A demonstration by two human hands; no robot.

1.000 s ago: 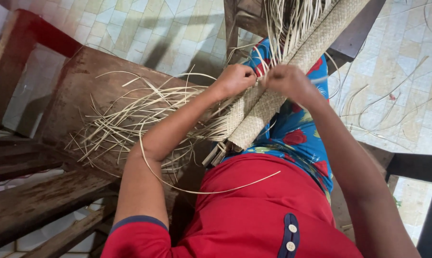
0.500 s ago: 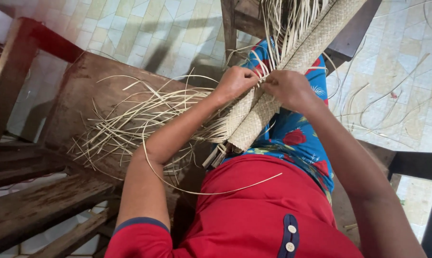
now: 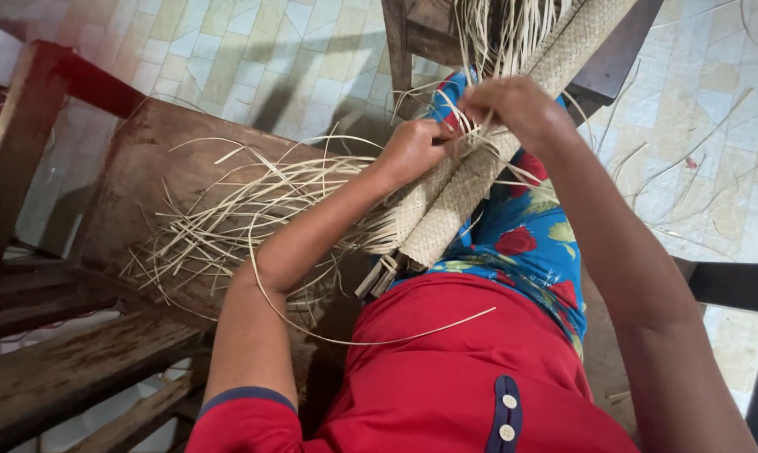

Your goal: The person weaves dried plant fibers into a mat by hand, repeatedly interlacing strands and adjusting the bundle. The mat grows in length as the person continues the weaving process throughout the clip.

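Observation:
A rolled woven straw mat point(image 3: 467, 189) lies across my lap, over a blue floral skirt point(image 3: 526, 252). Its unwoven strips point(image 3: 505, 33) stick up towards the top of the view. My left hand point(image 3: 414, 151) grips the mat's strips at its left side. Just to the right and slightly higher, my right hand point(image 3: 513, 105) pinches thin strips at the woven edge. The two hands are almost touching. I wear a red shirt point(image 3: 446, 369).
A heap of loose pale straw strips point(image 3: 228, 222) lies on a worn wooden bench point(image 3: 144, 176) at my left. A dark wooden chair point(image 3: 605, 59) stands ahead under the mat's far end. Stray strips lie on the tiled floor point(image 3: 706, 143) at right.
Both hands have shifted slightly along the mat's edge while working the strips. The view has tilted a little; the mat and loose straw stay where they were.

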